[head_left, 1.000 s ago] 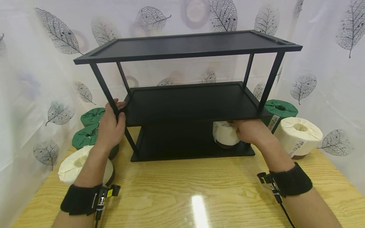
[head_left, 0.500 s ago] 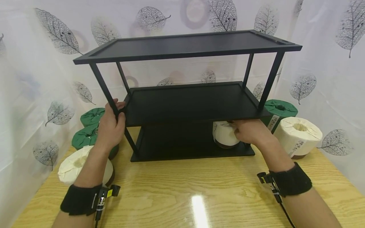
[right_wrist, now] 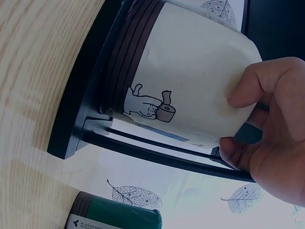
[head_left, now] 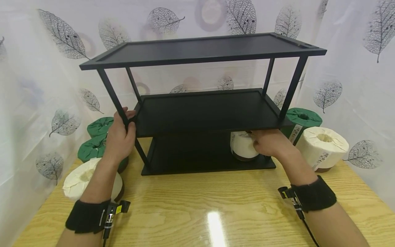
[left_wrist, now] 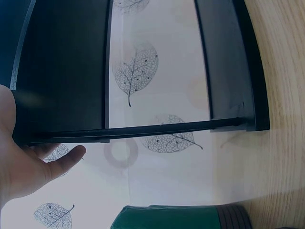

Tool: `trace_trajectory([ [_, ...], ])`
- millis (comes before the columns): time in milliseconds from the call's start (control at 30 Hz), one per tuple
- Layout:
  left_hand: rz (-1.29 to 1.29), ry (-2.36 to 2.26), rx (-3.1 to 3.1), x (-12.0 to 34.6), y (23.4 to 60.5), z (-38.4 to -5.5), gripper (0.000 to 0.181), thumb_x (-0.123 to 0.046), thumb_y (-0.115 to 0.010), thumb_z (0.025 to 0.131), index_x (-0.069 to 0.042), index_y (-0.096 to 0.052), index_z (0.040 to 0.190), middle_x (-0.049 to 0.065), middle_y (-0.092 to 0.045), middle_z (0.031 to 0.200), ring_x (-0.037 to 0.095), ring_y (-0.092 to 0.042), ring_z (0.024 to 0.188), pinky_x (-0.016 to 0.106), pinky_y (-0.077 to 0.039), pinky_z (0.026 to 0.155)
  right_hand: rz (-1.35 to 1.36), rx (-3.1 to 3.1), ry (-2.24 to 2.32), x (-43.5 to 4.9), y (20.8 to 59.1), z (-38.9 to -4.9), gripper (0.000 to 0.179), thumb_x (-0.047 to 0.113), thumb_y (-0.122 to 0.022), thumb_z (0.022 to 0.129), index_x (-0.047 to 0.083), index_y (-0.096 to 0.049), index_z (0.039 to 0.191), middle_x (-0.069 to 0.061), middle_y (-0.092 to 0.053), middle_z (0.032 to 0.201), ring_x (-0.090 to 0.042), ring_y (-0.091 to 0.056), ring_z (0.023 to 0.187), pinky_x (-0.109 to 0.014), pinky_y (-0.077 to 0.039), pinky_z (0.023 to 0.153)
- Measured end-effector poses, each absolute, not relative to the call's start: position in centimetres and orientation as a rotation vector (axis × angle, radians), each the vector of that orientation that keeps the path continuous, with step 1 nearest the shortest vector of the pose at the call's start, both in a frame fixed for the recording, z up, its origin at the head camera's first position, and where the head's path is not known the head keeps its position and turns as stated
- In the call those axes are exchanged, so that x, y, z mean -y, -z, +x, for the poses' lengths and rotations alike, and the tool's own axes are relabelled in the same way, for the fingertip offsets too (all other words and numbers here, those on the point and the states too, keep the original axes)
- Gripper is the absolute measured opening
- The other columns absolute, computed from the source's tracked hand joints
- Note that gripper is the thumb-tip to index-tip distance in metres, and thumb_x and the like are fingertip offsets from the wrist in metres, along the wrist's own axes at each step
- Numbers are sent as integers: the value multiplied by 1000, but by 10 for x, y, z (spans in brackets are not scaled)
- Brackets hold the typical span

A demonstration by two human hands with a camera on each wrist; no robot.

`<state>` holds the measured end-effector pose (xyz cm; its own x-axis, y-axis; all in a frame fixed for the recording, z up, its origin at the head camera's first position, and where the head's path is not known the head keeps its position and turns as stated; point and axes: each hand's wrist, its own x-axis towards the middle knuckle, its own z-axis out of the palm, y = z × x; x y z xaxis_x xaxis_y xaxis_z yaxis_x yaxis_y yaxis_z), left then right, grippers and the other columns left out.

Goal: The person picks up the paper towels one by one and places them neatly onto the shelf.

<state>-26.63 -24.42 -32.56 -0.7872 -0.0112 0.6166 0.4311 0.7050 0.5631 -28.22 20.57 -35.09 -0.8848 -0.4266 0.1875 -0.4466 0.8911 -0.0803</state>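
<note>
A black three-tier shelf rack [head_left: 203,111] stands on the wooden table. My left hand [head_left: 121,137] grips its front left post [head_left: 110,90] at middle-shelf height, thumb in front and fingers behind. Under the middle shelf, at the right end of the bottom shelf, is a cream-wrapped toilet roll [head_left: 243,145] with a brown lower band. My right hand [head_left: 273,141] holds this roll near its top, partly hidden by the middle shelf. In the right wrist view, a cat drawing shows on the wrapper, and thumb and fingers [right_wrist: 245,90] press the roll's upper edge.
Right of the rack stand another cream roll [head_left: 324,147] and a green roll [head_left: 303,118]. Along the left side are two green rolls [head_left: 100,126] and a cream roll [head_left: 78,178], partly behind the left forearm. A leaf-patterned curtain [head_left: 191,20] hangs behind.
</note>
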Motion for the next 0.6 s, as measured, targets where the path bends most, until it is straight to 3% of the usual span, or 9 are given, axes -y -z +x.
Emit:
trace_trajectory([
  [600,-320,965,2308,244,326,-265,45,-8,-39,100,11,-36,141,25,-57,138,45,-50,132,59,-37,106,671,2938,-203,-207,348,-283,60,10,-52,86,2,-46,145,-23,-49,138,-34,-54,102,-50,-45,86],
])
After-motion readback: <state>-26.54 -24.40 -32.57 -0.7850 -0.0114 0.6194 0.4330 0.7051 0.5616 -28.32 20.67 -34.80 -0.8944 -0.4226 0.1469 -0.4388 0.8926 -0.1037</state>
